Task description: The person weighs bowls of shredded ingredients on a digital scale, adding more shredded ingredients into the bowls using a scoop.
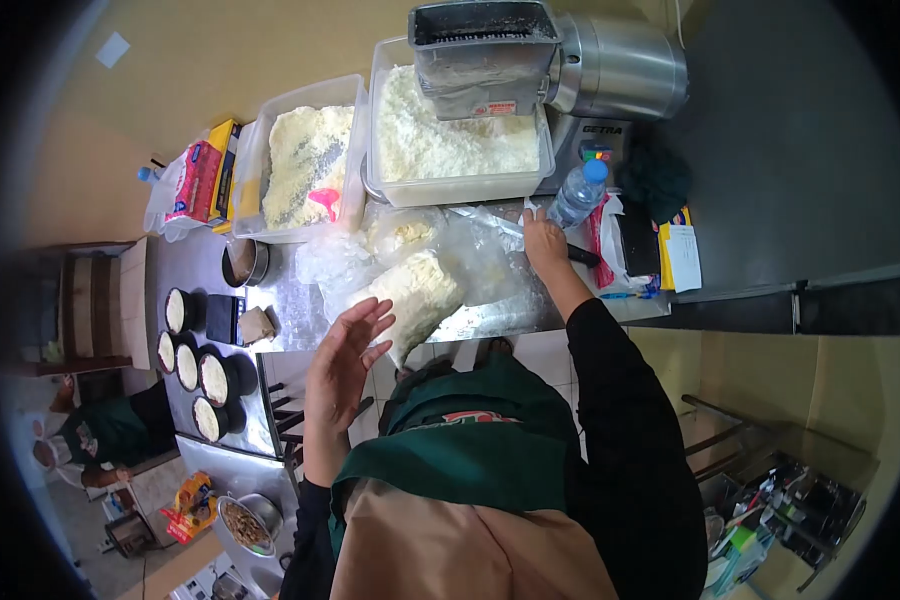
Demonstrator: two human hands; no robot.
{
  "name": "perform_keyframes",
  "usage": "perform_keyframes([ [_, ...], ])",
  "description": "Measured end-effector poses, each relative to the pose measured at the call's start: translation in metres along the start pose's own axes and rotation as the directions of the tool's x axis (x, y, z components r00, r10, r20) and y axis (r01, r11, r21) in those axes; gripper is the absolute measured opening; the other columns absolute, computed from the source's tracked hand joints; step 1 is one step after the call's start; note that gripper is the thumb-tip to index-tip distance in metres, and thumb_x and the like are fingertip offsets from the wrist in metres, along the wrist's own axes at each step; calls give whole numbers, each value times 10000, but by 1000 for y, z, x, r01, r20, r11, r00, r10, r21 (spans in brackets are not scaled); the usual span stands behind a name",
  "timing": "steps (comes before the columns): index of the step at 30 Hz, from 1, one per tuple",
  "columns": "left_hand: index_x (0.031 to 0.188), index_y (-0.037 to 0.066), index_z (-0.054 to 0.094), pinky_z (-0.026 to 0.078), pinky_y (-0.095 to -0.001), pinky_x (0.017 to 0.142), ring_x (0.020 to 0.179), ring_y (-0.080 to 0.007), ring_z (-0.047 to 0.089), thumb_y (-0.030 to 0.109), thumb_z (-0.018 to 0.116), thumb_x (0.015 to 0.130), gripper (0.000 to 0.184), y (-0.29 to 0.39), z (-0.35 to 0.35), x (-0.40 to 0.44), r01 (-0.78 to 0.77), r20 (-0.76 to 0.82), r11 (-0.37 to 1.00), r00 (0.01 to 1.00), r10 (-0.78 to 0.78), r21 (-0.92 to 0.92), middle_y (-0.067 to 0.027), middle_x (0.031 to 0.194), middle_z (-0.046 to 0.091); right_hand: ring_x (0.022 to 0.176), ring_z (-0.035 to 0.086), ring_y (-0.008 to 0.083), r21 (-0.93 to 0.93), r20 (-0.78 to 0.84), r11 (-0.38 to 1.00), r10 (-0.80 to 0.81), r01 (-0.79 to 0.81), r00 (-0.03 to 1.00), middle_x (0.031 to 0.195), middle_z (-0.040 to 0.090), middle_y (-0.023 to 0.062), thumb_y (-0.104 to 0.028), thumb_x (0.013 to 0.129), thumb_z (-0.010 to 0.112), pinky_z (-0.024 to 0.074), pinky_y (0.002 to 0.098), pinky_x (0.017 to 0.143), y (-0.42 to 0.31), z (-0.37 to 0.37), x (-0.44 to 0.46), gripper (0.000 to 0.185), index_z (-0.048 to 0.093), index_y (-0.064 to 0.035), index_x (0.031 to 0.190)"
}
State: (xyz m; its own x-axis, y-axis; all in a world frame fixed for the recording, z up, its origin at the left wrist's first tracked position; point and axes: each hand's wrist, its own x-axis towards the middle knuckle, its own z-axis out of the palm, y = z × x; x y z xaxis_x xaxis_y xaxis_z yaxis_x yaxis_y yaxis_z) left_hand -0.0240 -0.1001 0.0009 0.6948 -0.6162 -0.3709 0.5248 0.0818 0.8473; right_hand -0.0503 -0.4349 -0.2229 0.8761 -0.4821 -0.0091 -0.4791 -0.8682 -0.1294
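My left hand [348,365] is raised at the table's front edge with its fingers apart, holding nothing. Right beside its fingertips is a clear plastic bag of pale grated food [410,300], leaning over the edge. Farther right, my right hand [545,245] is closed near the tabletop; a small white bit shows at its fingertips, too small to name. Under that hand lies a knife [495,224], its black handle [582,257] pointing right. A water bottle [577,195] with a blue cap stands just beyond. More clear plastic bags [335,262] lie crumpled left of the filled one.
At the back, a metal grating machine [610,65] overhangs a large tub [460,190] of white shreds. Another tub [255,195] holds shreds and a pink scoop [324,203]. Several round black pans [232,385] stand at left. Another person [110,435] is far left.
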Motion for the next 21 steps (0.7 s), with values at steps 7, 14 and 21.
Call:
perform_keyframes([
  [7, 1291, 51, 449, 363, -348, 969, 1183, -235, 480, 433, 447, 911, 539, -16, 21, 15, 98, -88, 995, 992, -95, 20, -131, 1313, 491, 783, 630, 375, 250, -46, 968, 51, -38, 998, 954, 538, 209, -71, 882, 420, 518, 446, 675, 0, -19, -12, 133, 469, -12, 992],
  [14, 1289, 46, 451, 359, -341, 967, 1172, -220, 488, 434, 458, 907, 545, -30, 61, 52, 164, 61, 981, 983, -171, 104, -117, 1312, 496, 790, 595, 390, 384, -280, 920, 28, 85, 959, 928, 529, 196, -134, 898, 451, 489, 464, 685, -6, -61, -35, 135, 452, -26, 979],
  [21, 1341, 86, 415, 339, -351, 983, 1256, -238, 400, 415, 479, 929, 531, -66, 90, 122, 153, 103, 983, 981, -164, 105, -79, 1360, 438, 827, 560, 338, 583, -531, 746, 52, 320, 846, 834, 544, 141, -51, 809, 563, 450, 427, 709, -9, -116, -55, 66, 538, -27, 865],
])
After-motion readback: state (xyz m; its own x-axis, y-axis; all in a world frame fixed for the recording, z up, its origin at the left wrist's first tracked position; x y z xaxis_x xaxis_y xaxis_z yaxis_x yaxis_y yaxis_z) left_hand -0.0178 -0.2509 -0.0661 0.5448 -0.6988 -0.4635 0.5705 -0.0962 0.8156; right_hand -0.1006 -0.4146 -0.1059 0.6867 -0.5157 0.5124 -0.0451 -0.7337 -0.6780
